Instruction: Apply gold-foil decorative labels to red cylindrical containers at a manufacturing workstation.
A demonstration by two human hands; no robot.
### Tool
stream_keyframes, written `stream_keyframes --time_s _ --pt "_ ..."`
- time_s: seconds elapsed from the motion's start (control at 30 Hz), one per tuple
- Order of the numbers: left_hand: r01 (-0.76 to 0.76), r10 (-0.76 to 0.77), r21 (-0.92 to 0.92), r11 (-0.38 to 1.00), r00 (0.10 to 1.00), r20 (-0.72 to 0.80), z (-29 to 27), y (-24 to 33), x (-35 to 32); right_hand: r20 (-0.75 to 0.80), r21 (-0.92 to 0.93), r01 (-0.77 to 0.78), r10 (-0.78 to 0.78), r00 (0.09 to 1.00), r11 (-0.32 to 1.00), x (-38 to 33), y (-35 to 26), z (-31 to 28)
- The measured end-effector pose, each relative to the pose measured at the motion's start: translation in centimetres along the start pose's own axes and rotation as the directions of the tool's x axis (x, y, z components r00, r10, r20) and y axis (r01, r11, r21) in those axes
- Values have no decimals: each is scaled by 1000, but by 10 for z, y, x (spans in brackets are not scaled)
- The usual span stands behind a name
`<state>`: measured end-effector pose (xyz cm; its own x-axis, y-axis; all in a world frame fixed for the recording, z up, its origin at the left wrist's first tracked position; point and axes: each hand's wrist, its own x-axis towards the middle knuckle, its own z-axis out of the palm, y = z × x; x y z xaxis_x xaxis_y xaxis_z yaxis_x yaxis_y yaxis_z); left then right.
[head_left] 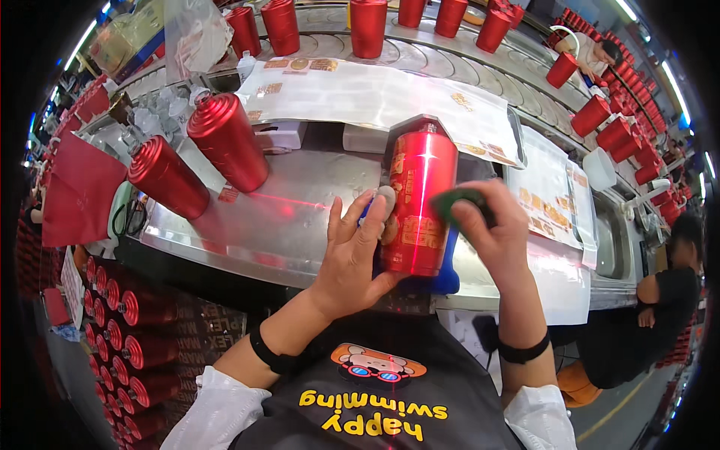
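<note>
A glossy red bottle (427, 180) with gold decoration lies in a dark holder with blue supports (448, 270), its base toward me. My left hand (341, 259) rests against the bottle's left side, fingers stretched and spread. A pale grey cover sits on one fingertip, and the thumb reaches the bottle's lower edge. In my right hand (495, 225), a dark green pad (457, 206) is pinched close to the bottle's right side; whether it touches the surface is hard to tell. A red line of light crosses the work surface and the bottle.
Two red bottles (229, 142) stand on the metal table (262, 217) at left. White decal sheets (375, 94) lie beyond the holder and at right. More bottles (368, 30) line a conveyor (420, 56). Stacked bottles (142, 352) fill the lower left. Other people sit at right.
</note>
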<state>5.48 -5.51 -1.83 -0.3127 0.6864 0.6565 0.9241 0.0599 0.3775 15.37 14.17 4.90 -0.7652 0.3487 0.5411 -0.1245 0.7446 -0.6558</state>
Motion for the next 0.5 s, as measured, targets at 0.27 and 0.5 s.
stream_keyframes --time_s 0.27,0.5 --pt "63 -67 68 996 997 45 -10 4 3 42 -203 -6 15 999 979 16 -17 -5" --pt "153 -154 -69 986 988 -1 6 -5 -6 37 -244 -24 34 999 969 21 -21 -4"
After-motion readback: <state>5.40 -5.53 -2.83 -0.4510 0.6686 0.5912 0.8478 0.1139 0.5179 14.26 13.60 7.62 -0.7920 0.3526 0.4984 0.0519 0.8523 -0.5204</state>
